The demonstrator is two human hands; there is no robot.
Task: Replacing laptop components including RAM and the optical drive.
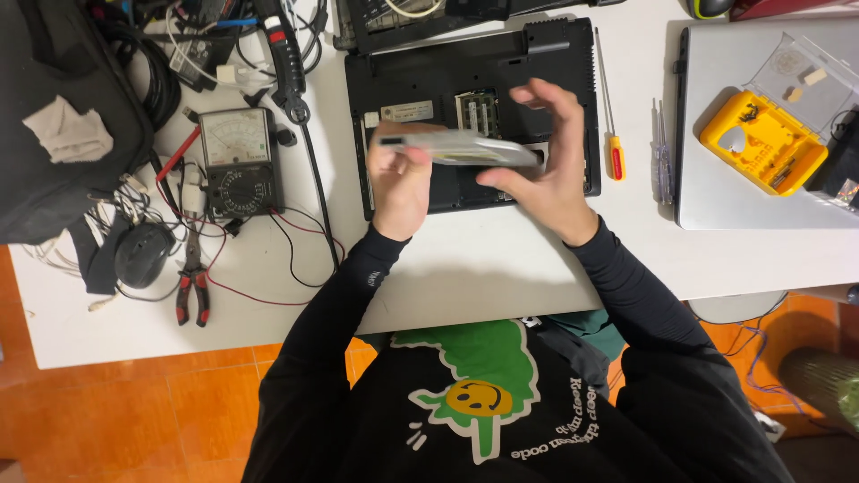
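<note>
A black laptop base lies upside down on the white table, its bottom open with memory modules showing. Above it I hold a flat silver drive unit, blurred, roughly level. My left hand grips its left end. My right hand holds its right end, with the fingers raised above it.
An analogue multimeter with red and black leads sits left of the laptop, beside pliers, a mouse and a black bag. Right of the laptop lie screwdrivers, a closed silver laptop and a yellow bit case.
</note>
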